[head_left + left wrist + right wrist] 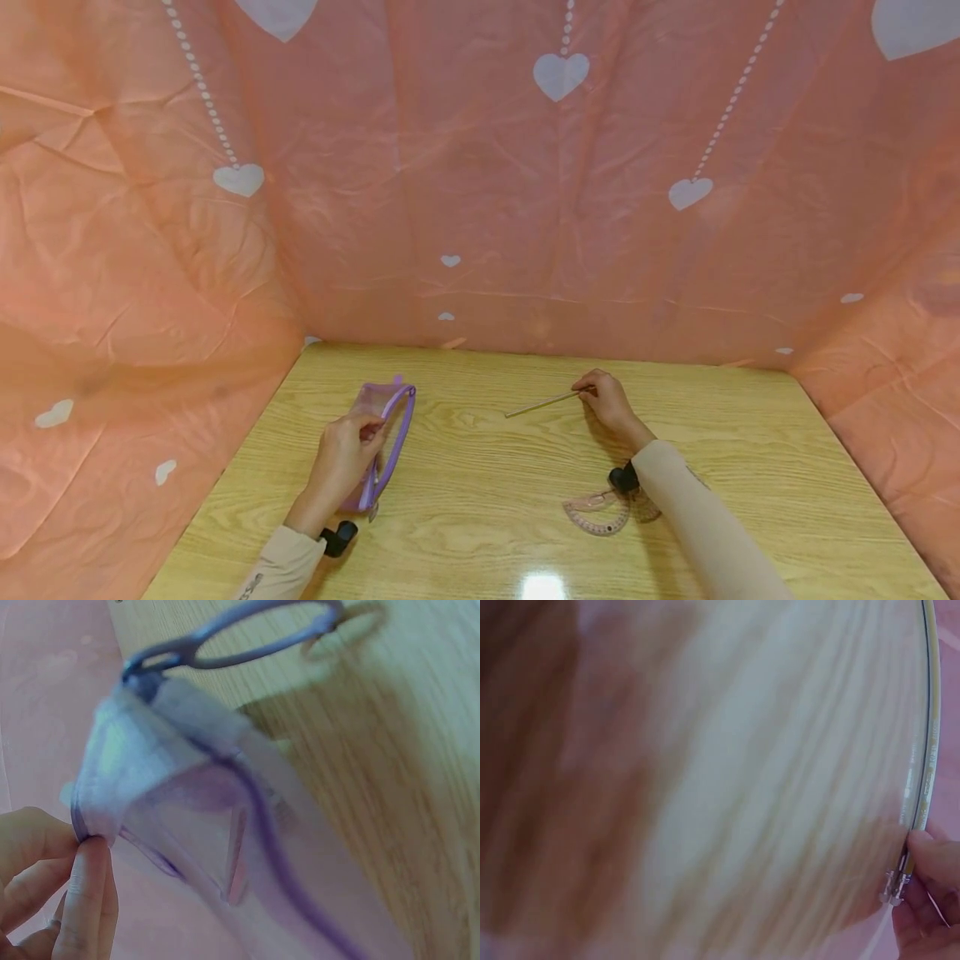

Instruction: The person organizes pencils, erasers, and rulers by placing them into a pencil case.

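A translucent purple pencil case (399, 446) stands unzipped on the left side of the table. My left hand (342, 450) pinches its edge between thumb and fingers. In the left wrist view, the left fingers (88, 889) grip the rim of the case (277, 855), and a large ring pull (255, 656) hangs from the zip. My right hand (606, 402) pinches a thin pencil (543, 404) near one end, its other end pointing left toward the case. Close up, the pencil (930, 761) shows printed lettering and a metal end beside the right fingers (937, 859).
A clear protractor (597, 527) lies on the wooden table (480, 500) below the right wrist, with another clear piece (645, 506) partly under the sleeve. An orange cloth (487, 208) with white hearts surrounds the table at the back and sides.
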The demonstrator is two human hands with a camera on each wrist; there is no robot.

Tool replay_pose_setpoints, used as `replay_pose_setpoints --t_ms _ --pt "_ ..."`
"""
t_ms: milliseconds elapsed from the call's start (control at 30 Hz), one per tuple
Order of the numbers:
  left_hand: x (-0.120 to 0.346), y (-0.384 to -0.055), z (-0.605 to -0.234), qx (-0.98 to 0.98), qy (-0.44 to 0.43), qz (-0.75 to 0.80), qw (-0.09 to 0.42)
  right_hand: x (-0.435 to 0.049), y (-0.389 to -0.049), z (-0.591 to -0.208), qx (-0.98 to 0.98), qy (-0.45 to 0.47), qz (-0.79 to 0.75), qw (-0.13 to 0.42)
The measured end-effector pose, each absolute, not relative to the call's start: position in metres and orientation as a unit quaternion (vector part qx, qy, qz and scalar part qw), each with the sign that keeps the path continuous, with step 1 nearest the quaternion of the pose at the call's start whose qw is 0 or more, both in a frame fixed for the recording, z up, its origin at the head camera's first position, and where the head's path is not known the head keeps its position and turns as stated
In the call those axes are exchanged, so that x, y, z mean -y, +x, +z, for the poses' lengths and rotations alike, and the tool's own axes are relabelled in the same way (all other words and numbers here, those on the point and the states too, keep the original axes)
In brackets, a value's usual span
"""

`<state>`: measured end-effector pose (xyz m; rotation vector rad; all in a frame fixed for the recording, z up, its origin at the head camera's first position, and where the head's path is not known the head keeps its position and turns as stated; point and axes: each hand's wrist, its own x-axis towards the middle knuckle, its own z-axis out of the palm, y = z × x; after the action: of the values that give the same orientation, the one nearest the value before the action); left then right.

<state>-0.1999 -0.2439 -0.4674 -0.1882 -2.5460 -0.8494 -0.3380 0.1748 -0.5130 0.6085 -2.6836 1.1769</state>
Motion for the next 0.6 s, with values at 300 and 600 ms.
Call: replay_pose_setpoints --t_ms 300,600 --pt "0.2446 -0.1994 -0.4673 0.923 -0.067 -0.305 0.224 -0.1726 -0.3378 -0.5108 0.910 0.201 0.356 0.071" --pt "0.2445 -0.1992 -0.4677 0.924 -0.062 -0.305 0.222 -0.1742 -0.3381 -0.5108 0.911 0.204 0.350 0.071"
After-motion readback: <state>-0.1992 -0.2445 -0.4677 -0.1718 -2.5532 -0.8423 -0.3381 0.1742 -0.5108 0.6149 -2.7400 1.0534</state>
